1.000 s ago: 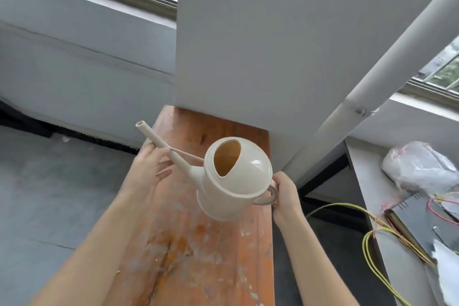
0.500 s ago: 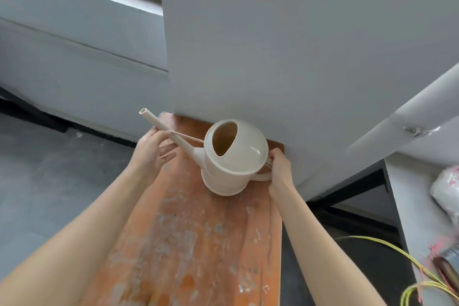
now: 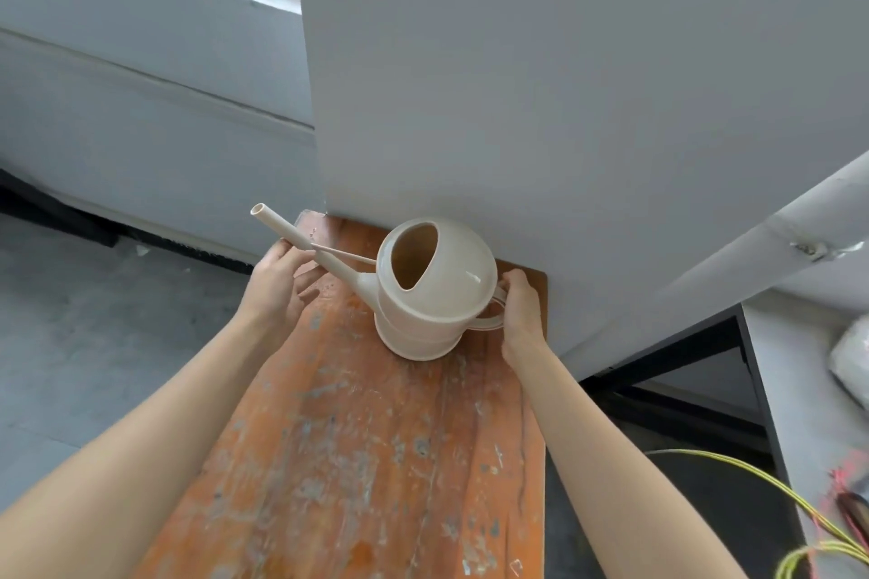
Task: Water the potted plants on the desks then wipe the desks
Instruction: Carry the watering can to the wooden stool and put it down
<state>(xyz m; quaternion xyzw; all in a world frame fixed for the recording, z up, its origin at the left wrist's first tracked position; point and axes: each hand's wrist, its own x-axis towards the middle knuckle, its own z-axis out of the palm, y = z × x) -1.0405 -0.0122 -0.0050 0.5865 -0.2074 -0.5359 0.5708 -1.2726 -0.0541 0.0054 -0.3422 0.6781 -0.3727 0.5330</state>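
Watering can (image 3: 439, 296), cream plastic, stands upright at the 12 o'clock end of the orange paint-flecked board (image 3: 376, 461), close against the foot of the grey pillar (image 3: 564, 85). From my feed its base looks to be down on the wood, though I cannot be sure of full contact. Its oval filling hole faces up towards me. Its long spout (image 3: 301, 242) reaches out towards 10 o'clock, past the board's edge, with a thin brace running back to the body.

My view shows the left hand (image 3: 277, 287) at 9 o'clock of the can, thumb above and loosely curled fingers below the spout, holding it lightly. At 3 o'clock, the right hand (image 3: 522, 308) has its fingers wrapped round the loop handle (image 3: 491, 322).

Grey floor (image 3: 94, 343) lies at 9 o'clock of the board. A grey desk (image 3: 794, 371) runs along 3 to 5 o'clock, with yellow cable (image 3: 776, 484) trailing beside it.
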